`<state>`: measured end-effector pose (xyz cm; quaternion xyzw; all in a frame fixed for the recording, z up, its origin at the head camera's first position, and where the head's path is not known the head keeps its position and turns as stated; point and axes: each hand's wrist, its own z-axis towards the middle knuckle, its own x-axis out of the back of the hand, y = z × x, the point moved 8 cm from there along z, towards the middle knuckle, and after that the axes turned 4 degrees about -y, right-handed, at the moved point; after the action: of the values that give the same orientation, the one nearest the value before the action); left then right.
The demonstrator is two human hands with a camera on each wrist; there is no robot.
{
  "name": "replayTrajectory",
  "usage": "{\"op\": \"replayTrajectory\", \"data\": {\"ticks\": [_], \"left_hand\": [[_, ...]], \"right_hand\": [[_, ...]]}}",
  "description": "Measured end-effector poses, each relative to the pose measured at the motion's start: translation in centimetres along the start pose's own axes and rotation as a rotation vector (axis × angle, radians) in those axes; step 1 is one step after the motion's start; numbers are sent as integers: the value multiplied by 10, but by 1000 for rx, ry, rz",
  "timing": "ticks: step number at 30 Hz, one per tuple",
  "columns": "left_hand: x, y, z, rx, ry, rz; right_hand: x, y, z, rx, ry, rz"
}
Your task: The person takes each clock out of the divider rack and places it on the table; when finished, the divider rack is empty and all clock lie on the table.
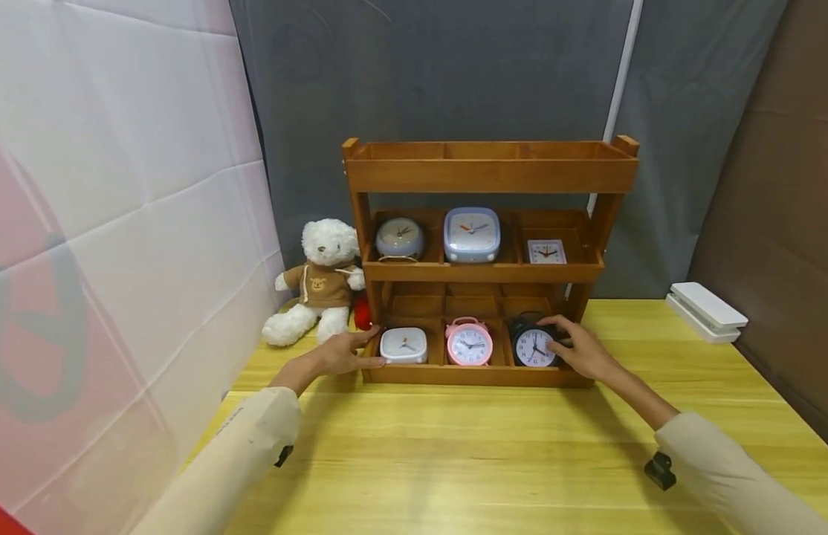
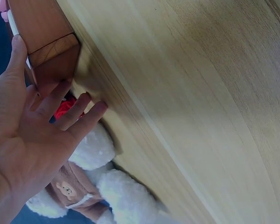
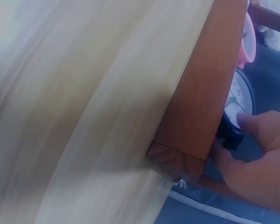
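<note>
A brown wooden shelf [image 1: 490, 176] with three tiers holds several clocks. My right hand [image 1: 583, 351] is at the black twin-bell alarm clock [image 1: 533, 347] in the bottom tier's right compartment, thumb on its face and fingers at its top and side. In the right wrist view the thumb presses the dial [image 3: 240, 95]. My left hand [image 1: 340, 354] rests at the bottom tier's left end, thumb by the white rounded clock [image 1: 403, 346]. The left wrist view shows its fingers [image 2: 77, 112] spread at the shelf's end. A pink alarm clock [image 1: 469, 343] sits in the middle compartment.
The middle tier bears a round grey clock [image 1: 400, 237], a blue square clock [image 1: 472, 235] and a small white square clock [image 1: 546, 252]. A white teddy bear [image 1: 323, 282] in a brown hoodie sits left of the shelf. White flat boxes [image 1: 707, 310] lie at right.
</note>
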<state>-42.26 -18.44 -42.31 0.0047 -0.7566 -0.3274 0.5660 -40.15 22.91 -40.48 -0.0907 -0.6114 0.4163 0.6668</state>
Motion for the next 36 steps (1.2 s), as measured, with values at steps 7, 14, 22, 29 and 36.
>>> {"op": "replayTrajectory", "data": {"ticks": [7,14,22,29,36], "left_hand": [[-1,-2,-1,16,-6,2],[1,-2,-2,27,-7,-8],[-2,0,-2,31,-8,-23],[-4,-1,-3,19,-12,-15],[-2,-2,-2,20,-3,-28]], "right_hand": [[16,-5,-6,17,65,-26],[36,-9,-13,-16,71,-27],[60,-8,-29,-54,25,-18],[86,9,-49,-105,17,10],[109,29,-65,-84,47,-3]]}}
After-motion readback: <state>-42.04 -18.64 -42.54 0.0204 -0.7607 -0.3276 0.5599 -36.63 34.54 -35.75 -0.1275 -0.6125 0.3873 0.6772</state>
